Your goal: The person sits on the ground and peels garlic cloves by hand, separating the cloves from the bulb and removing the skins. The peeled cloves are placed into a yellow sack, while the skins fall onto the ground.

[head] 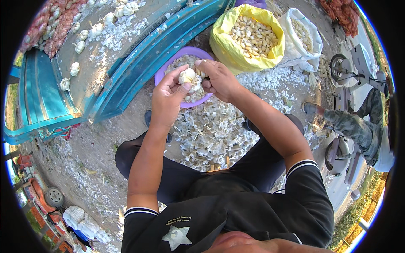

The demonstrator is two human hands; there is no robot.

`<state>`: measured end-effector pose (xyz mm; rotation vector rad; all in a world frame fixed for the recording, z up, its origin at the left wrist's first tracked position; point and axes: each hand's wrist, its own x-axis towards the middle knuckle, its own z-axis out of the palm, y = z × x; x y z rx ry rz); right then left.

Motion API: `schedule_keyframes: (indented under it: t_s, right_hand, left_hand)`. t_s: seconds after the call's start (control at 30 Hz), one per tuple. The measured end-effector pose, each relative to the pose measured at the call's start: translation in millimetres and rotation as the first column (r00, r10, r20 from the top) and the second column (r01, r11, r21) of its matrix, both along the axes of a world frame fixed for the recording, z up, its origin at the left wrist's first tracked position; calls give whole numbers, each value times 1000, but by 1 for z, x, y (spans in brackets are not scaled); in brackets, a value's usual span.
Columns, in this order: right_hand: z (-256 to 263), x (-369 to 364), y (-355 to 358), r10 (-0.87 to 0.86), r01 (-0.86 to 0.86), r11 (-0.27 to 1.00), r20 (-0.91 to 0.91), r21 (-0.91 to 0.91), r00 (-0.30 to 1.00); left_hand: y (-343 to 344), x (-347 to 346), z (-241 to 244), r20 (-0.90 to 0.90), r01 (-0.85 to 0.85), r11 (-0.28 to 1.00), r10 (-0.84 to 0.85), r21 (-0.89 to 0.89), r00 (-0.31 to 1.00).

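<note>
Over a purple plastic basin (200,101) my left hand (172,88) grips a garlic bulb (187,76) between thumb and fingers. My right hand (218,77) is at the bulb's right side, its thumb and curled fingers closed on garlic cloves there; a small dark thing shows at its fingers, too little seen to name. Peeled or loose garlic pieces lie in the basin below. Just beyond my right hand stands a yellow woven sack (221,52) full of garlic cloves (253,36), with a white sack (286,60) of cloves beside it.
A blue metal truck bed (148,58) with whole garlic bulbs (96,30) and red net bags (60,30) is at the upper left. Garlic skins (212,132) heap between my legs. At the right, a person's camouflage-clad leg (351,125) is beside a scooter (340,155).
</note>
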<state>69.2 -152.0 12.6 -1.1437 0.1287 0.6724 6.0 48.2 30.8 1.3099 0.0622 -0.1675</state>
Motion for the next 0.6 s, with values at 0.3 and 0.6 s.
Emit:
schedule_keyframes:
  t_s: [0.3, 0.6]
  right_hand:
    - [-19, 20, -9, 399, 386, 635, 712, -669, 578]
    - [29, -9, -13, 72, -70, 997, 29, -45, 997]
  left_hand:
    - [11, 6, -12, 229, -222, 944, 167, 242, 959]
    - [2, 5, -9, 659, -468, 624, -101, 625, 745]
